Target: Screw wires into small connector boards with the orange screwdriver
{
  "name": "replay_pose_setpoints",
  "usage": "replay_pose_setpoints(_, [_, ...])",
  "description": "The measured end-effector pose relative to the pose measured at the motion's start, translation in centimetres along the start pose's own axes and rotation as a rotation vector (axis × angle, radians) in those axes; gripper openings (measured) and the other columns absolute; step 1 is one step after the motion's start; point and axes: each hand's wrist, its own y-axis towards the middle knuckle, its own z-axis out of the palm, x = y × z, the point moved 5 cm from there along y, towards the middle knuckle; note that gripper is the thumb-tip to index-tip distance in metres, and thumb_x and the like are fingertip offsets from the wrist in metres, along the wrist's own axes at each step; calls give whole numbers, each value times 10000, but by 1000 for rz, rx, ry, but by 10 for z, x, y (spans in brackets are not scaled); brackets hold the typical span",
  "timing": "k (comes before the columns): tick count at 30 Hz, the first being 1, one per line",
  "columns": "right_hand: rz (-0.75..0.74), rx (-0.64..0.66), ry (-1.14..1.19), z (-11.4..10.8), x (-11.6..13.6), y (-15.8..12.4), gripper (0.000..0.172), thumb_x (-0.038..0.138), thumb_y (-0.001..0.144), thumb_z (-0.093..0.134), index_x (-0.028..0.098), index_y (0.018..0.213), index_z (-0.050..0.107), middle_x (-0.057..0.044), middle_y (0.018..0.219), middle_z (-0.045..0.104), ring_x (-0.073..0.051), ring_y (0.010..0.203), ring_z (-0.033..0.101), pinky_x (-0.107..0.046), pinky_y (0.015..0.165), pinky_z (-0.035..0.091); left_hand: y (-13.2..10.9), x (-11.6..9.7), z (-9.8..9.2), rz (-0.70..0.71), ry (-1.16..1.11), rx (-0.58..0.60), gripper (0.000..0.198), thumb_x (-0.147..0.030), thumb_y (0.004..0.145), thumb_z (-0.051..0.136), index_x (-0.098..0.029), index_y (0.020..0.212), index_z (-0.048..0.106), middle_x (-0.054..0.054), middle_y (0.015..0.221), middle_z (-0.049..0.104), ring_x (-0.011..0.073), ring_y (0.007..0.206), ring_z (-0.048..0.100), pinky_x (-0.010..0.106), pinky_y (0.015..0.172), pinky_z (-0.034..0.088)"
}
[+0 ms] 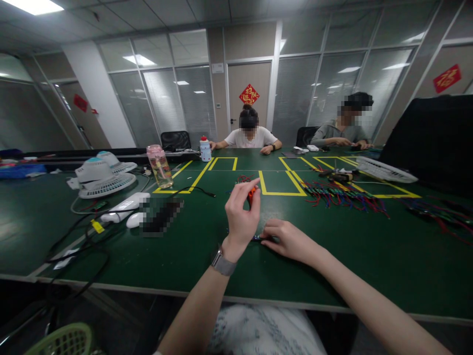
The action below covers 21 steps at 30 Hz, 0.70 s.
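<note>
The head camera looks forward and down over the nearby hands [242, 211].

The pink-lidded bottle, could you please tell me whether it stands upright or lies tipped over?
Upright: the bottle rests on its base on the green table, lid uppermost.

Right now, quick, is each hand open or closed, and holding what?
Left hand: closed, holding an orange object, partly hidden.
Right hand: closed, pinching the end of a small dark piece.
</note>
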Motion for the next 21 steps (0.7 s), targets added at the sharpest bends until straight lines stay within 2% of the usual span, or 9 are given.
replay_pose_setpoints(13, [-173, -13, -175, 5, 14, 0, 178, 100, 890, 471, 163, 778, 595, -61, 749, 578, -184, 745, 511, -295, 701, 412, 0, 1, 0, 4, 27, 0, 200, -170, 906, 513, -187, 1047, 654, 60, 966, 673, 149, 901, 628, 275, 819, 499])
replay_pose_setpoints(21, [-181, 9, -194, 7, 14, 0, 186, 96, 895, 452, 164, 773, 575, -65, 771, 562, -189, 774, 482, -300, 711, 403, -1, 1, 0, -3, 27, 8, 195, -163, 903, 516, -187, 1039, 654, 57, 957, 667, 147, 893, 626, 272, 810, 498])
